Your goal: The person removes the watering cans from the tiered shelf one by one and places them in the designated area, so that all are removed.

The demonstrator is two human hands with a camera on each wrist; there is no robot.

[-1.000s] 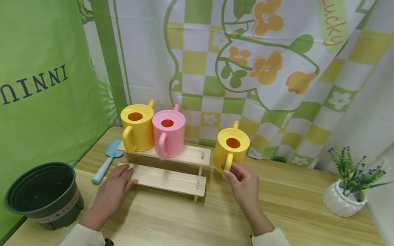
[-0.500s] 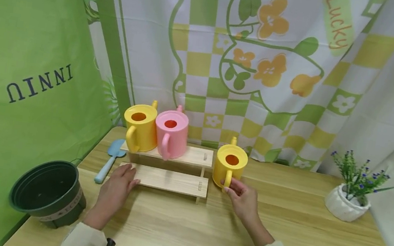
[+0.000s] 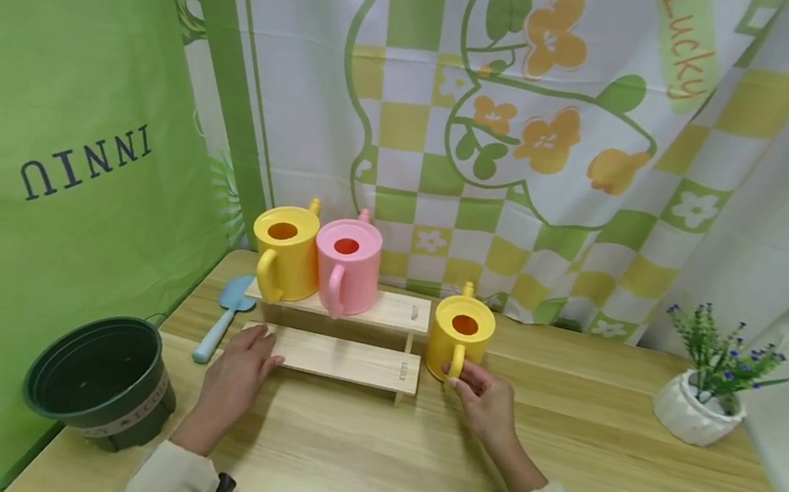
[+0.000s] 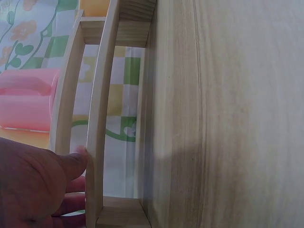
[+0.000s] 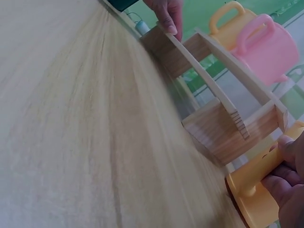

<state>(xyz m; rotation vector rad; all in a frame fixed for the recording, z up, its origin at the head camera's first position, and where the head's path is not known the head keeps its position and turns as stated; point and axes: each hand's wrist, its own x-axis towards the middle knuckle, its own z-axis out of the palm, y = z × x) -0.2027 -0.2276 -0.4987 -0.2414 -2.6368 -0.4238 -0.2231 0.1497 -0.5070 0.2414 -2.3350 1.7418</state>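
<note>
My right hand grips the handle of a yellow watering can, which stands on the wooden table just right of a two-step wooden shelf. The right wrist view shows my fingers curled round that can's handle. My left hand rests with straight fingers on the left end of the shelf's lower step; its thumb touches the board's edge. On the upper step stand another yellow can and a pink can.
A dark green flower pot sits at the table's left front. A blue trowel lies left of the shelf. A white pot with a small flowering plant stands at the right. Curtains hang behind and at left.
My right hand has lowered the yellow can from the air onto the table beside the shelf. The left hand has stayed on the lower step.
</note>
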